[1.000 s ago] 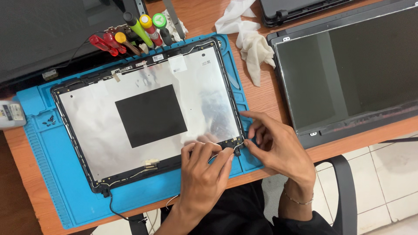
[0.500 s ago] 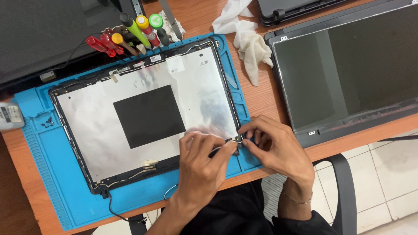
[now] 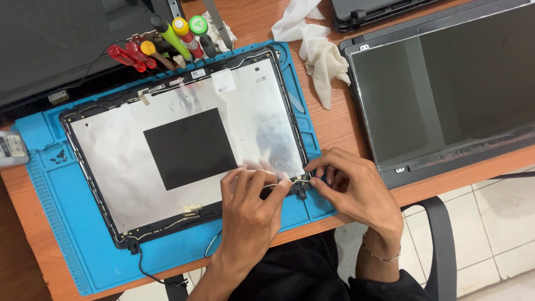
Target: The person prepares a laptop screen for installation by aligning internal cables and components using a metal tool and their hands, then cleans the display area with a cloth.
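Both hands closed in on lid corner since earlier. Your left hand [image 3: 251, 206] pinches thin cable [image 3: 278, 184]; right hand [image 3: 351, 189] pinches it at laptop lid [image 3: 184, 145] corner on blue mat [image 3: 50, 212]. Ease gently along channel.

Silver lid [image 3: 184, 128] w/ black patch, blue mat [image 3: 50, 223].

Both hands [image 3: 253, 203] [image 3: 351, 187] pinch thin cable [image 3: 277, 184] at laptop lid [image 3: 184, 142] corner, blue mat [image 3: 50, 223].
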